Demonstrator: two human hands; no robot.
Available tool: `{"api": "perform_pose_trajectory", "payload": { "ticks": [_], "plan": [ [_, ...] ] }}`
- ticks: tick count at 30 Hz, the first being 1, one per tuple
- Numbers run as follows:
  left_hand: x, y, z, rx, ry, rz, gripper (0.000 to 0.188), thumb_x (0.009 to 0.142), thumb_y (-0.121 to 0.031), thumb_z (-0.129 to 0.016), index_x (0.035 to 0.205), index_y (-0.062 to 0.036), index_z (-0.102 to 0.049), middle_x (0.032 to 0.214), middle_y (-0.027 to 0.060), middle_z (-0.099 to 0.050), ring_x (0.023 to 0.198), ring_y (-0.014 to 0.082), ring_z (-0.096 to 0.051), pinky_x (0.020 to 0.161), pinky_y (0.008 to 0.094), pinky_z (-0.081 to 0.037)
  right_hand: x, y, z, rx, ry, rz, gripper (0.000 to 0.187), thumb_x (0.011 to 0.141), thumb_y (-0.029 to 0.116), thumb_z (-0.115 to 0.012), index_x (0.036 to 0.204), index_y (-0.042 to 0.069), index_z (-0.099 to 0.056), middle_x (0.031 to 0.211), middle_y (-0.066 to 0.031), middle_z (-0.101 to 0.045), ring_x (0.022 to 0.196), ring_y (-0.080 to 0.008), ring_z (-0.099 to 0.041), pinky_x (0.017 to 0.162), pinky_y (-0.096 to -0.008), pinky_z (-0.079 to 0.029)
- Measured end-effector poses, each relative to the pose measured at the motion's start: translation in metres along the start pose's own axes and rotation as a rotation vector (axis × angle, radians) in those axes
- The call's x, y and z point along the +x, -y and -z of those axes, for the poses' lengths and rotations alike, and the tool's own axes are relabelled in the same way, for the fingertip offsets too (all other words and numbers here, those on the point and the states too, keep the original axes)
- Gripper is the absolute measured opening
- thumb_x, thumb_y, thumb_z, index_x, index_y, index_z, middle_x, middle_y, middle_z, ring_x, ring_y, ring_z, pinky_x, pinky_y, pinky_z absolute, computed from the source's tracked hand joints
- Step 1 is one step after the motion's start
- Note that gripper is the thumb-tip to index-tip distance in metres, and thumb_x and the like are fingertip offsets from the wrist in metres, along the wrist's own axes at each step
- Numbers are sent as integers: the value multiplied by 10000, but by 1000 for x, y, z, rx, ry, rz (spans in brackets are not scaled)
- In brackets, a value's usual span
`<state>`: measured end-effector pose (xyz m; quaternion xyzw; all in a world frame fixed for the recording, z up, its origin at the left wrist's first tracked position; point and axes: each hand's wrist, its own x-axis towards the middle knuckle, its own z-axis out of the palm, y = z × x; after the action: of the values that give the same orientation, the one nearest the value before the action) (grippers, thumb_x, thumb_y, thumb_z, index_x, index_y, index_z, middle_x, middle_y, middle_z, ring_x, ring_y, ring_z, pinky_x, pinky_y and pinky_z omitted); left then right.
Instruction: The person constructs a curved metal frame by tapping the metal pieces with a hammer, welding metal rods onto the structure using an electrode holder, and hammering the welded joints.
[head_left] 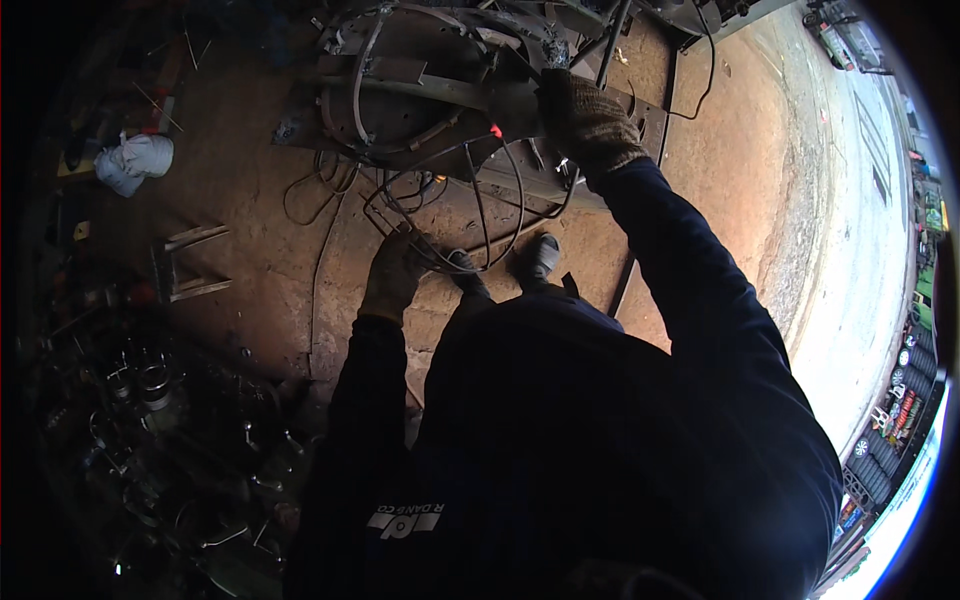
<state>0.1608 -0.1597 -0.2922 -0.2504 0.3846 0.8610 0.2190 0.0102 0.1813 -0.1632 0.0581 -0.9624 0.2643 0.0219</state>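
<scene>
My left hand point(396, 265), in a dark knitted glove, is closed on the near side of a wire frame point(478, 195) of bent thin metal rod with a round hoop. One spot at the frame's far end glows red point(496, 130) beside a metal worktable. My right hand point(590, 120), in a brown knitted glove, is closed above the table's near right part. A blurred grey shape point(512, 105) lies just left of its fingers; whether the hand holds it is unclear. Curved metal strips and a large hoop point(362, 70) rest on the table point(400, 145).
Cables point(320, 250) trail over the brown floor. To the left are a small metal stand point(190, 262) and a white cloth bundle point(135, 162). Dark machine parts point(155, 385) crowd the lower left. My shoes point(540, 258) stand beneath the frame. A bright paved strip point(830, 250) runs along the right.
</scene>
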Motion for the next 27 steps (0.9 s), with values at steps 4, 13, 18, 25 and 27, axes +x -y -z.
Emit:
{"api": "perform_pose_trajectory", "payload": {
  "ticks": [4,13,18,25,27],
  "plan": [
    [6,-3,10,32,12,35,229,1024,-228,-618,1177,-59,-592,1111,102,-614,1078,277,-645,1014,474,-552,7,-27,0,-15,-2,59,318,974,269,-569,1169,30,-646,1052,-190,-709,1005,-404,-674,864,-494,-528],
    [9,-13,30,79,-32,30,275,1006,-261,-643,1194,-62,-619,1087,113,-648,1065,294,-663,983,478,-566,-95,12,29,1127,125,-417,448,1001,444,-631,1230,60,-656,786,-5,-608,565,-88,-541,490,-257,-421],
    [15,-27,19,94,2,102,278,999,-244,-648,1197,-51,-626,1106,124,-657,1070,308,-668,961,478,-577,-120,18,29,1099,5,-592,409,985,373,-677,1228,44,-646,805,-21,-610,631,-105,-585,542,-268,-464],
    [31,-24,22,1,-40,196,260,973,-270,-668,1117,-59,-621,1068,115,-646,1051,302,-658,976,499,-560,-129,41,31,1003,-164,-509,304,1040,349,-600,1115,62,-668,689,33,-539,526,-82,-515,476,-261,-415],
    [32,-25,15,19,-18,227,257,966,-272,-673,1104,-64,-615,1060,109,-642,1047,296,-653,980,498,-555,-135,50,32,951,-137,-599,311,1049,352,-582,1114,60,-668,681,43,-522,512,-69,-486,460,-252,-393]
  ]
}}
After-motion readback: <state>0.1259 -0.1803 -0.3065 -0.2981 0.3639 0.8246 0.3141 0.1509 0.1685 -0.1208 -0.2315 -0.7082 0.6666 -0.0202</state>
